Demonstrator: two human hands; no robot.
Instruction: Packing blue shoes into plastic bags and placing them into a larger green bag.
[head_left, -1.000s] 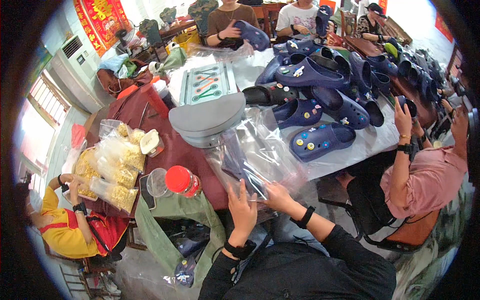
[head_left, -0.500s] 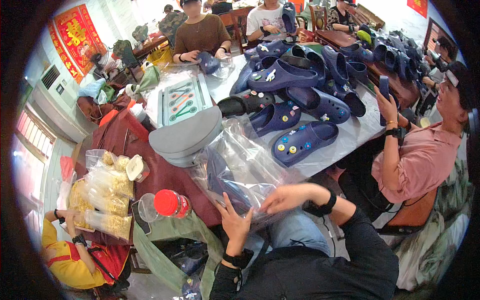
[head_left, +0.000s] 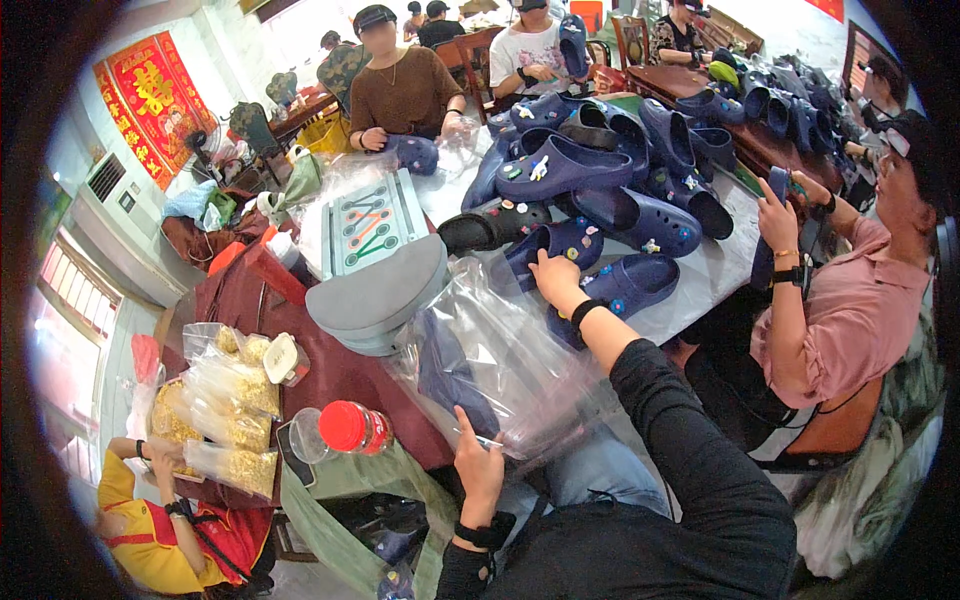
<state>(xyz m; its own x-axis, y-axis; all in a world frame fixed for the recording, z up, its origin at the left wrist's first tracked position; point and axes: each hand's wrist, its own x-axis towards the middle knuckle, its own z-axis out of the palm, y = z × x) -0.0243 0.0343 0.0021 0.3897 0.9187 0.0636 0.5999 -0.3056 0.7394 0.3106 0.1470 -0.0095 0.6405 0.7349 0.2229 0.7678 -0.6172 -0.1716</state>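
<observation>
A clear plastic bag (head_left: pixel 540 370) lies at the table's near edge, with a navy clog (head_left: pixel 455 375) visible through it. My left hand (head_left: pixel 479 472) pinches the bag's near edge, its index finger stretched along the plastic. My right hand (head_left: pixel 556 280) reaches across the bag to a navy clog with colourful charms (head_left: pixel 572 248) and closes on its near side; some fingertips are hidden. Just beneath that wrist sits another charm-covered clog (head_left: pixel 640 278). More navy clogs (head_left: pixel 565 165) are heaped behind, and a black clog (head_left: pixel 490 228) lies to their left.
A grey case with a rounded end (head_left: pixel 375 285) stands left of the bag. Nearer are a red-lidded jar (head_left: pixel 345 428) and bags of yellow pieces (head_left: pixel 235 415). A person in pink (head_left: pixel 850 300) sits at right, one in brown (head_left: pixel 405 95) opposite, one in yellow (head_left: pixel 150 520) at left.
My right hand has left the bag's near edge and moved forward to the charm-covered clog. The left hand stays at the bag, whose top is now spread wider.
</observation>
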